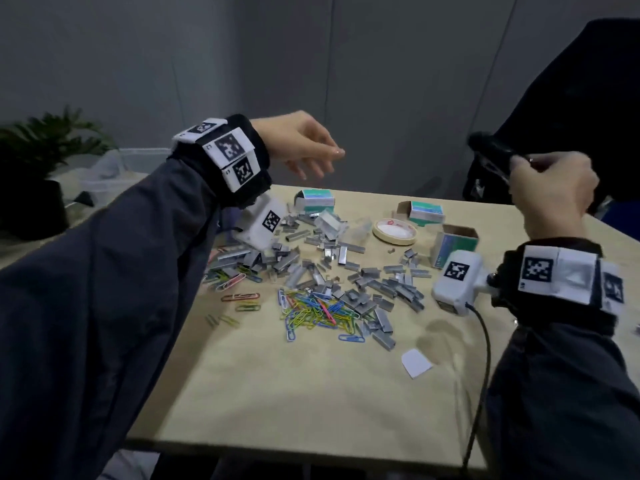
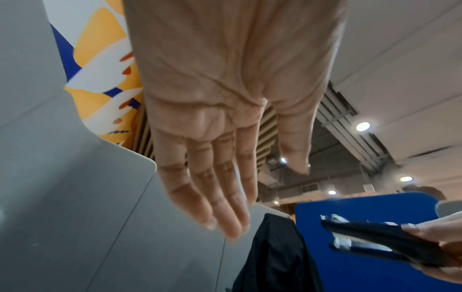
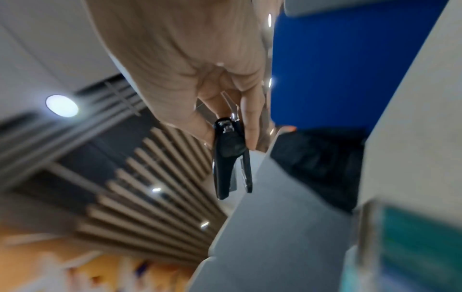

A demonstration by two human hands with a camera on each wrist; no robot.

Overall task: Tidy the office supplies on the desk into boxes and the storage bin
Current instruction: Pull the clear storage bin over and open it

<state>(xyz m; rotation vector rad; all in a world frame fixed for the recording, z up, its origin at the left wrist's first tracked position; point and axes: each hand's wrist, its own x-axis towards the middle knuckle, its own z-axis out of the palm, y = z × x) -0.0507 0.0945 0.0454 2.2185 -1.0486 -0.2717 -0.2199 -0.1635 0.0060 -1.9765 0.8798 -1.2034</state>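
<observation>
both hands are up above the desk (image 1: 311,393): my right hand (image 1: 554,192) grips a black stapler (image 1: 491,150), my left hand (image 1: 301,143) hangs relaxed and empty, over scattered staples (image 1: 346,271) and paper clips (image 1: 318,313).

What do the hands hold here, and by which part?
The right hand grips a black stapler by its rear hinge end; the left hand holds nothing.

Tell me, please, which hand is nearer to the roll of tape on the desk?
The left, narrowly. The left hand hangs open above and to the left of the roll of tape; the right hand, gripping a black stapler, is raised farther off to its right.
</observation>
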